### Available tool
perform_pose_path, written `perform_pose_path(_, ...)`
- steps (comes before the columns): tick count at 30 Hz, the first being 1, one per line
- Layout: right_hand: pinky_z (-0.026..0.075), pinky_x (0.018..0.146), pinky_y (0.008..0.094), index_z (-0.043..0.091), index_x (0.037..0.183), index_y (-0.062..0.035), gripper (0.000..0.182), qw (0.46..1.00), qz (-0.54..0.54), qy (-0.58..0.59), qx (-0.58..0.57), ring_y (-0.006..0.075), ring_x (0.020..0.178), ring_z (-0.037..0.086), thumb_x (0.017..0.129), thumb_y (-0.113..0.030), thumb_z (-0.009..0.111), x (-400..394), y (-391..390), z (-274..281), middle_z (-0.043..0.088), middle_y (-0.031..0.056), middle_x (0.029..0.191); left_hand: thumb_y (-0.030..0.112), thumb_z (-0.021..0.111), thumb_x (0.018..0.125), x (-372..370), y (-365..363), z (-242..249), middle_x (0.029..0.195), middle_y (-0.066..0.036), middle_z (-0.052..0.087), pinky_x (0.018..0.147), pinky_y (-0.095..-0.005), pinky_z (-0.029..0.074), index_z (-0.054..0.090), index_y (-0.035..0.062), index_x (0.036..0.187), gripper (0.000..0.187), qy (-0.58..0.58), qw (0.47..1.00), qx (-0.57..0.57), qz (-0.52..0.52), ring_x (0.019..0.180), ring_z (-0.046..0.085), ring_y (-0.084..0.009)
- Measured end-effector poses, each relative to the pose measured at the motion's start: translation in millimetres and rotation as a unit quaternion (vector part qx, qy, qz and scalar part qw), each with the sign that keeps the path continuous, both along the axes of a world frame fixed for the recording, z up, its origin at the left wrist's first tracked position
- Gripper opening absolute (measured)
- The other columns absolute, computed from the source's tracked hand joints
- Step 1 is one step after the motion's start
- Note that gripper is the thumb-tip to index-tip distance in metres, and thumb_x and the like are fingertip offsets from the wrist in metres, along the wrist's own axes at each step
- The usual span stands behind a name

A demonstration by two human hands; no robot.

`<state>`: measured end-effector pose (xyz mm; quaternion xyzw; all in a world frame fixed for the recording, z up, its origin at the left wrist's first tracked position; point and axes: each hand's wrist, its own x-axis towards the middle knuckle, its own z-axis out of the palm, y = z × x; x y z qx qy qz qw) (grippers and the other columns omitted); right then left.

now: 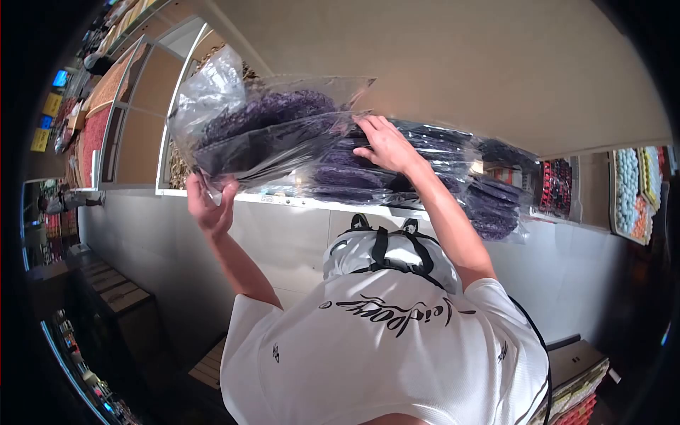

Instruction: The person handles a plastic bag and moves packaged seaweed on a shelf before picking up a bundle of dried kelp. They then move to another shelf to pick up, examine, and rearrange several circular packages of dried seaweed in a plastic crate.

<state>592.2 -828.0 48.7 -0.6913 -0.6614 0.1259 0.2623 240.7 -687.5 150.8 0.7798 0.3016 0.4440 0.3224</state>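
A clear plastic bag [265,134] with dark purple, shaggy folded textile in it is stretched between my hands above the shelf. My left hand [211,207] grips its lower left edge, thumb in front and fingertips partly hidden by the plastic. At the bag's right edge, my right hand [386,144] closes its fingers on the plastic, thumb held lower. Below and beside my right hand lie more bagged purple textiles [347,173], stacked along the shelf. Another purple bag [496,205] sits further right, jutting over the shelf's front.
The white shelf edge [283,200] runs across in front of me. A tan panel [453,64] rises behind it. Brown shaggy goods [177,166] lie at the left; blue and orange textiles [627,184] hang at the right. Dark wooden boxes [117,287] stand behind on the left.
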Motion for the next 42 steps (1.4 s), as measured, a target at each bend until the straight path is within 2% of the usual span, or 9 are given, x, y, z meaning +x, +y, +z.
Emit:
perform_pose_path(2,0.045,0.104,0.0416,0.055,0.133,0.0008,0.056,0.999,-0.035,0.038,0.014,0.0341,0.122,0.054,0.088,-0.028,0.073,11.6,-32.3,34.6,0.059,0.0178,0.13,-0.002,0.08,0.077,22.3,-6.2,5.0,0.1,-0.007,0.065,0.085,-0.0287,0.049,0.056,0.0005,0.115,0.044,-0.024,0.997,-0.068,-0.017,0.089,0.064,-0.0146)
perform_pose_path(6,0.051,0.092,0.0424,0.066,0.113,0.0006,0.039,0.988,-0.141,0.034,0.059,0.0341,0.106,0.062,0.088,-0.029,0.073,49.1,-123.1,57.3,0.068,0.017,0.112,-0.001,0.082,0.074,89.0,-22.9,22.3,0.098,-0.008,0.066,0.079,-0.0308,0.05,0.058,-0.0014,0.115,0.048,0.002,0.991,0.053,-0.124,0.084,0.061,-0.0152)
perform_pose_path(9,0.054,0.084,0.0412,0.068,0.115,-0.0024,0.035,0.959,-0.273,0.056,0.052,0.0331,0.095,0.068,0.087,-0.022,0.074,77.7,-204.1,74.8,0.072,0.0156,0.101,0.003,0.086,0.068,180.8,-71.7,77.7,0.092,-0.012,0.067,0.072,-0.0341,0.051,0.06,0.0019,0.115,0.054,0.073,0.942,0.242,-0.22,0.078,0.064,-0.0277)
perform_pose_path(11,0.055,0.081,0.0393,0.068,0.115,-0.0031,0.032,0.925,-0.375,0.032,0.058,0.0305,0.09,0.07,0.088,-0.019,0.073,97.9,-259.1,71.7,0.072,0.0153,0.097,0.019,0.082,0.076,237.6,-103.8,85.4,0.095,-0.009,0.071,0.071,-0.0348,0.051,0.065,0.0075,0.109,0.039,0.089,0.92,0.267,-0.273,0.082,0.067,-0.0264)
perform_pose_path(15,0.054,0.074,0.0374,0.068,0.116,-0.0042,0.03,0.853,-0.516,0.052,0.063,0.0273,0.086,0.071,0.09,-0.017,0.072,127.8,-352.8,64.7,0.073,0.0152,0.096,0.021,0.075,0.078,335.7,-174.3,76.7,0.09,-0.004,0.064,0.073,-0.034,0.049,0.064,0.0093,0.109,0.035,0.13,0.861,0.33,-0.365,0.086,0.063,-0.0213)
perform_pose_path(18,0.054,0.069,0.0324,0.068,0.119,-0.0031,0.03,0.837,-0.544,0.02,0.059,0.0196,0.084,0.071,0.092,-0.016,0.07,136.8,-400.7,55.0,0.075,0.0122,0.097,0.023,0.075,0.082,396.1,-221.8,45.0,0.094,-0.005,0.065,0.077,-0.0366,0.051,0.062,0.0095,0.111,0.034,0.172,0.838,0.344,-0.388,0.092,0.064,-0.0237)
perform_pose_path(27,0.052,0.065,0.0346,0.069,0.117,-0.0046,0.029,0.823,-0.56,0.083,0.041,0.0233,0.075,0.069,0.091,-0.018,0.07,144.9,-449.0,45.3,0.074,0.0124,0.092,0.021,0.074,0.083,499.6,-276.1,-39.4,0.091,-0.01,0.067,0.074,-0.0439,0.054,0.06,0.0069,0.105,0.03,0.254,0.811,0.342,-0.402,0.091,0.067,-0.0299)
perform_pose_path(35,0.052,0.071,0.0377,0.068,0.117,-0.0025,0.03,0.855,-0.508,0.098,0.023,0.0269,0.078,0.069,0.091,-0.017,0.069,170.6,-456.3,46.5,0.073,0.014,0.092,0.021,0.072,0.086,487.3,-288.8,-66.3,0.093,-0.016,0.066,0.074,-0.0492,0.053,0.057,0.0038,0.106,0.031,0.347,0.804,0.26,-0.407,0.093,0.066,-0.0371)
perform_pose_path(42,0.053,0.075,0.0389,0.067,0.117,-0.0013,0.032,0.881,-0.46,0.112,-0.007,0.0293,0.083,0.07,0.09,-0.018,0.07,186.2,-457.3,36.4,0.072,0.0157,0.093,0.041,0.065,0.092,476.7,-274.7,-90.0,0.098,-0.018,0.068,0.077,-0.0484,0.054,0.06,0.0029,0.105,0.04,0.401,0.786,0.248,-0.4,0.095,0.066,-0.0371)
